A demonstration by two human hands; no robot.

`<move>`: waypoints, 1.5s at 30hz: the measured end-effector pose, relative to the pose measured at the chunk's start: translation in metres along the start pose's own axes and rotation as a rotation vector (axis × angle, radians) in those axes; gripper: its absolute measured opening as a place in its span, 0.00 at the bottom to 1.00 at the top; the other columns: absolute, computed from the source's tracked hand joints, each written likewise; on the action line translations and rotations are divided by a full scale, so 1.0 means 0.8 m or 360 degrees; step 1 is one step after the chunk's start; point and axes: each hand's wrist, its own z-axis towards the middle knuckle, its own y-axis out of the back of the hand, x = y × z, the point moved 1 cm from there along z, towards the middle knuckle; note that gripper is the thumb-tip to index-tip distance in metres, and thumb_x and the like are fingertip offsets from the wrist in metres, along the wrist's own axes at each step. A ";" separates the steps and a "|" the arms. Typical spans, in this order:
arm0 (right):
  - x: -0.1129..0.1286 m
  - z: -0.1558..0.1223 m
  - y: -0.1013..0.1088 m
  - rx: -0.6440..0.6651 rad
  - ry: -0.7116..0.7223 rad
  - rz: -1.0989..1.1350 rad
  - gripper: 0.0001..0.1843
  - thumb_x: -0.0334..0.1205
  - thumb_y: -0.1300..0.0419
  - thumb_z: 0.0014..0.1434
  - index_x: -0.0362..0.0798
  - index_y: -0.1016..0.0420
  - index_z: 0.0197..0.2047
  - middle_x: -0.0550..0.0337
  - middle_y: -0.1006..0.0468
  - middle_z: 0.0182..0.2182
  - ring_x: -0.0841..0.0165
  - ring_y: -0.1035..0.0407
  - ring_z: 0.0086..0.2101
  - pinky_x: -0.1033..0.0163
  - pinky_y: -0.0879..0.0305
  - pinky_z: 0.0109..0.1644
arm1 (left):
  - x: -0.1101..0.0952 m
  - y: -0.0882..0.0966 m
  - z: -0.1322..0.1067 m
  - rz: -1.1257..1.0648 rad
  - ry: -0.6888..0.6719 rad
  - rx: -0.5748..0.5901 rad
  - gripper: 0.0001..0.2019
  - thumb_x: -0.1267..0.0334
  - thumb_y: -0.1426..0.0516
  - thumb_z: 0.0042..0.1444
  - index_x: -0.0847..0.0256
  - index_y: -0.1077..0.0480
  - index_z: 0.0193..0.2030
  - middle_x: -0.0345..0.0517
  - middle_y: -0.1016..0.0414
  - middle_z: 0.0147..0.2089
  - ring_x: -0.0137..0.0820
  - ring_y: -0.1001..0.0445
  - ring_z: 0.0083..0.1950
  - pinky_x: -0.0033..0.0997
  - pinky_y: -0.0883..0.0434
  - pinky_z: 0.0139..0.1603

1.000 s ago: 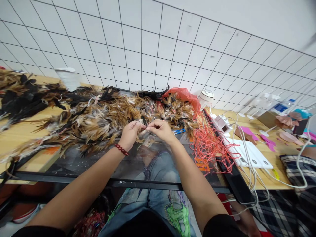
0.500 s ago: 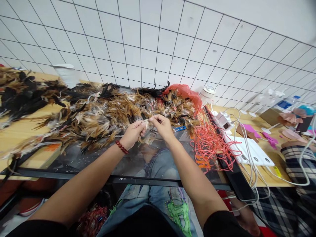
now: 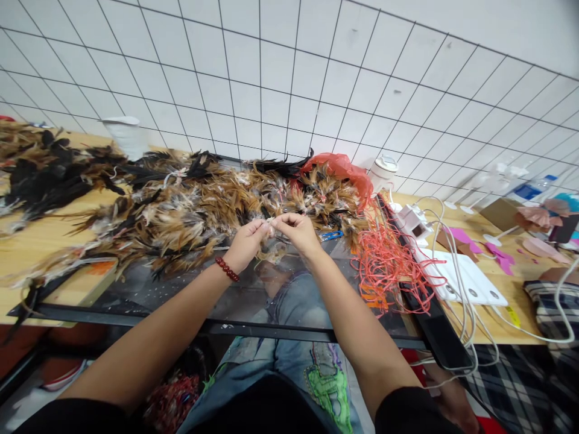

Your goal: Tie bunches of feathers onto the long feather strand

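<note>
My left hand [image 3: 246,246], with a dark red bead bracelet [image 3: 227,269] at its wrist, is closed in a pinch. Thumb and fingers of my right hand [image 3: 298,233] pinch too, meeting the left fingertips. Between them is a small pale feather tuft [image 3: 270,230], mostly hidden by the fingers. Just beyond both hands lies a long heap of brown and black feathers [image 3: 212,205], parts of it tied in bunches. A blue-handled small tool [image 3: 332,235] rests to the right of my right hand.
Tangled red plastic strings [image 3: 389,268] lie at right, by a black phone [image 3: 446,337], white power strip [image 3: 470,280] and cables. A red plastic bag [image 3: 339,169] and lidded cup [image 3: 383,172] stand behind. A person in plaid sits at far right.
The view has shifted slightly. My fingertips have drawn closer together over the pale tuft, so less of it shows.
</note>
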 end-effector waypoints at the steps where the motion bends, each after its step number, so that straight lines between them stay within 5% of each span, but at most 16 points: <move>1: 0.000 0.000 0.000 -0.0029 0.0004 -0.0002 0.18 0.53 0.32 0.45 0.45 0.25 0.26 0.62 0.25 0.21 0.72 0.32 0.25 0.65 0.34 0.33 | 0.000 0.000 0.000 0.0008 -0.0009 0.0010 0.13 0.55 0.41 0.52 0.62 0.29 0.24 0.42 0.30 0.27 0.30 0.34 0.32 0.29 0.35 0.39; 7: -0.006 0.004 0.005 -0.0105 0.0071 -0.0076 0.17 0.51 0.32 0.46 0.45 0.23 0.30 0.62 0.24 0.25 0.73 0.34 0.26 0.66 0.35 0.33 | -0.001 0.002 0.000 0.0007 -0.0008 0.0049 0.15 0.54 0.41 0.53 0.62 0.30 0.23 0.43 0.30 0.26 0.30 0.34 0.31 0.28 0.35 0.37; 12: -0.011 0.005 0.008 -0.0013 0.0321 -0.0338 0.15 0.46 0.37 0.54 0.50 0.21 0.44 0.60 0.21 0.36 0.71 0.30 0.35 0.64 0.33 0.43 | -0.006 -0.004 -0.005 -0.0364 0.0266 0.0186 0.15 0.53 0.39 0.51 0.61 0.34 0.25 0.39 0.36 0.21 0.27 0.36 0.24 0.28 0.35 0.30; 17: -0.009 0.005 0.010 0.0077 0.0445 -0.0551 0.11 0.42 0.41 0.59 0.52 0.18 0.40 0.58 0.20 0.38 0.68 0.28 0.41 0.61 0.35 0.51 | -0.004 -0.005 -0.006 -0.0552 0.0398 0.0207 0.15 0.56 0.38 0.51 0.62 0.37 0.25 0.32 0.46 0.19 0.21 0.45 0.20 0.25 0.37 0.25; 24: -0.016 0.009 0.013 0.0065 0.0266 -0.0272 0.17 0.46 0.42 0.59 0.53 0.21 0.49 0.59 0.22 0.40 0.71 0.31 0.34 0.64 0.34 0.42 | -0.001 -0.001 -0.004 -0.0624 0.0413 0.0230 0.17 0.55 0.37 0.50 0.62 0.38 0.24 0.33 0.47 0.19 0.20 0.47 0.20 0.24 0.36 0.25; 30: -0.015 0.007 0.011 0.0102 0.0312 -0.0326 0.12 0.46 0.39 0.56 0.53 0.17 0.40 0.60 0.22 0.36 0.69 0.30 0.40 0.63 0.37 0.49 | 0.000 -0.003 -0.006 -0.0586 0.0388 0.0263 0.15 0.56 0.37 0.49 0.62 0.37 0.24 0.33 0.47 0.19 0.21 0.47 0.20 0.25 0.38 0.25; 34: -0.015 0.006 0.010 0.0094 0.0243 -0.0235 0.12 0.48 0.37 0.53 0.52 0.17 0.37 0.60 0.22 0.33 0.69 0.32 0.37 0.63 0.37 0.45 | 0.003 -0.005 -0.005 -0.0580 0.0376 0.0223 0.16 0.55 0.36 0.47 0.62 0.37 0.25 0.33 0.46 0.20 0.21 0.48 0.21 0.25 0.40 0.24; 39: -0.016 0.004 0.003 0.0042 -0.0120 0.0265 0.19 0.52 0.34 0.49 0.48 0.18 0.39 0.64 0.29 0.24 0.76 0.42 0.24 0.68 0.44 0.30 | 0.008 -0.003 -0.002 -0.0236 0.0166 0.0049 0.18 0.51 0.39 0.51 0.61 0.40 0.23 0.33 0.46 0.20 0.22 0.47 0.22 0.25 0.44 0.23; 45: -0.015 0.005 -0.002 -0.0039 -0.0266 0.0475 0.19 0.50 0.31 0.44 0.47 0.18 0.37 0.64 0.29 0.24 0.77 0.43 0.23 0.68 0.44 0.29 | 0.014 0.004 -0.001 0.0077 0.0043 -0.0066 0.16 0.53 0.42 0.56 0.60 0.39 0.23 0.35 0.45 0.20 0.25 0.45 0.23 0.26 0.44 0.24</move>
